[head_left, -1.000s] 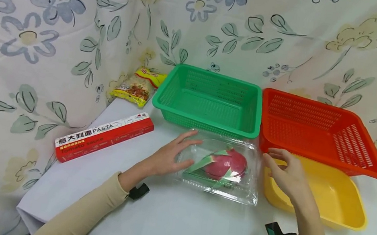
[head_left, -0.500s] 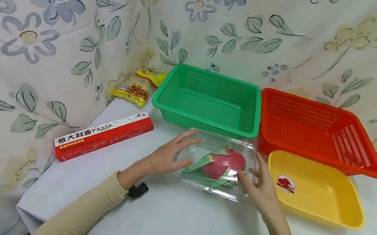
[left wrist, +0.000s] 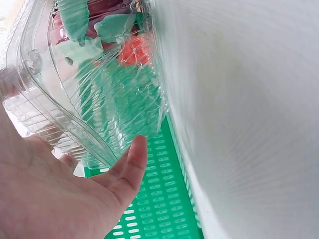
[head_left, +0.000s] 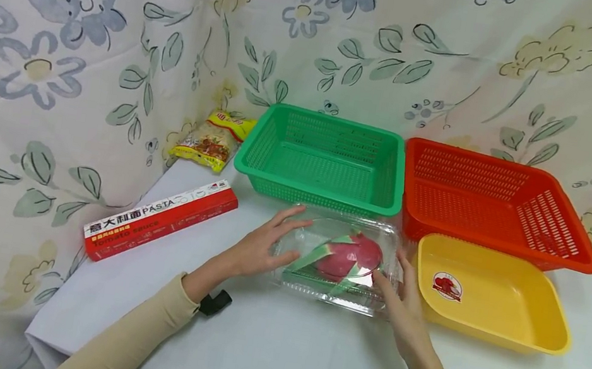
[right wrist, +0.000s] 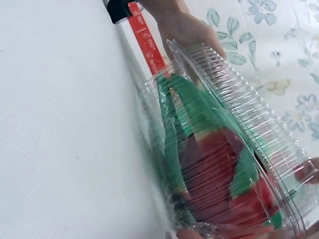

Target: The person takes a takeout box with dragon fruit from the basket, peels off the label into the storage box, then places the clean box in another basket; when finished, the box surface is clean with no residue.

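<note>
L hand (head_left: 257, 249) fingers spread loose at L edge of clear box (head_left: 308, 293); R hand (head_left: 408, 310) at R edge, thumb & fingers apart, can't tell if gripping; box w/ pink fruit (head_left: 347, 257) on white table (head_left: 276, 354), just in front of green basket (head_left: 317, 194)

"意大利面 PASTA" and "Tomato sauce" on the red-and-white box (head_left: 160, 220) left of the left hand (head_left: 259, 248), unreadable characters on the yellow bag (head_left: 212, 141) beyond it, red emblem (head_left: 447, 285) on the yellow tub (head_left: 505, 299) right of the right hand (head_left: 406, 310)
</note>
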The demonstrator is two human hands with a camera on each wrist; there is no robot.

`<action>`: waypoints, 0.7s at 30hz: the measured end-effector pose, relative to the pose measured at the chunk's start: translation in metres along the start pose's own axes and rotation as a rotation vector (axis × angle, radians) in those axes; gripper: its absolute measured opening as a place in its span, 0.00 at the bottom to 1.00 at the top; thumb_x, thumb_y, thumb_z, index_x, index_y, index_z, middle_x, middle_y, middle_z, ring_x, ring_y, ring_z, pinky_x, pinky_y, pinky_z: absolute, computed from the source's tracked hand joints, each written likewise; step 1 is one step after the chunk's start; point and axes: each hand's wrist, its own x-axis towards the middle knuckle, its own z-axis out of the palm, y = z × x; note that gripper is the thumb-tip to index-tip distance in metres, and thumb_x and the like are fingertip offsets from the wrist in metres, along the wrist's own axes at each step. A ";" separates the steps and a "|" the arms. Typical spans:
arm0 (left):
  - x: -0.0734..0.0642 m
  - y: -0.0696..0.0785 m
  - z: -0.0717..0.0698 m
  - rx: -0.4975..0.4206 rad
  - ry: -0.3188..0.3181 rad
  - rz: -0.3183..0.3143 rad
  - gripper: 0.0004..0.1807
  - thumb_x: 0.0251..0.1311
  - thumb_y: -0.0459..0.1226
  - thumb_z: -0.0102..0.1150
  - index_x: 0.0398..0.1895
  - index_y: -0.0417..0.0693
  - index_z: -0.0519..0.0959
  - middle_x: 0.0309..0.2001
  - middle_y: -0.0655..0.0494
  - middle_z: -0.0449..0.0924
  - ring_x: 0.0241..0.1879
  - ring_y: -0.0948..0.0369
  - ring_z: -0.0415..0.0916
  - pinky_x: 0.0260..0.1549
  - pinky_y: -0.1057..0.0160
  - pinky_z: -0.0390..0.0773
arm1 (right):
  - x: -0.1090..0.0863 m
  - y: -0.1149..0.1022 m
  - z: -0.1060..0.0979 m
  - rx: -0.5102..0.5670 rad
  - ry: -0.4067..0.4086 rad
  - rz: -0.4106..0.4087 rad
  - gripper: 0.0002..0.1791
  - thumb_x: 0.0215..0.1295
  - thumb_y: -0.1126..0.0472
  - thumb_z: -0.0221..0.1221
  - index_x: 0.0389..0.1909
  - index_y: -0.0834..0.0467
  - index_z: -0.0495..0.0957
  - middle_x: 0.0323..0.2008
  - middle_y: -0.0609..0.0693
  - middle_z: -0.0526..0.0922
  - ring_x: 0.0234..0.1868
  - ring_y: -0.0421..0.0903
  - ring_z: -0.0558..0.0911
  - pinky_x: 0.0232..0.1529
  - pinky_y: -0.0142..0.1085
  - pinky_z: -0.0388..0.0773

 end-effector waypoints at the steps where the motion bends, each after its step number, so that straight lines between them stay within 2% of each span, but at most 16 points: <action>1: 0.000 0.000 0.000 0.001 0.000 0.001 0.33 0.66 0.50 0.54 0.74 0.58 0.63 0.77 0.51 0.47 0.75 0.58 0.47 0.62 0.39 0.65 | 0.000 0.001 0.000 0.008 -0.002 -0.001 0.42 0.74 0.52 0.51 0.79 0.42 0.37 0.76 0.57 0.45 0.67 0.61 0.61 0.61 0.59 0.68; 5: 0.000 0.000 0.000 -0.008 0.005 0.012 0.34 0.65 0.50 0.55 0.74 0.56 0.63 0.77 0.51 0.47 0.75 0.57 0.47 0.62 0.38 0.64 | -0.002 0.002 0.001 0.016 0.001 0.025 0.42 0.74 0.51 0.51 0.79 0.39 0.37 0.75 0.59 0.46 0.63 0.62 0.65 0.52 0.57 0.76; 9: -0.001 0.000 0.001 -0.012 0.005 0.015 0.34 0.65 0.49 0.55 0.74 0.56 0.63 0.77 0.51 0.47 0.75 0.57 0.48 0.62 0.39 0.64 | -0.004 0.003 -0.001 0.023 0.007 0.031 0.41 0.74 0.52 0.51 0.79 0.38 0.38 0.73 0.62 0.54 0.59 0.60 0.69 0.46 0.50 0.81; 15: 0.000 0.003 0.000 -0.003 -0.013 0.004 0.34 0.66 0.51 0.53 0.74 0.55 0.62 0.78 0.52 0.46 0.75 0.57 0.47 0.63 0.40 0.64 | -0.006 0.004 -0.003 0.037 0.017 0.027 0.40 0.75 0.53 0.51 0.79 0.38 0.39 0.68 0.62 0.61 0.54 0.54 0.72 0.43 0.41 0.81; 21: 0.003 0.006 -0.008 0.000 -0.067 -0.032 0.34 0.67 0.51 0.55 0.74 0.53 0.63 0.78 0.56 0.45 0.74 0.51 0.51 0.60 0.40 0.68 | -0.006 0.003 -0.004 0.060 0.010 0.029 0.38 0.76 0.53 0.49 0.79 0.39 0.40 0.68 0.62 0.61 0.57 0.57 0.72 0.47 0.45 0.81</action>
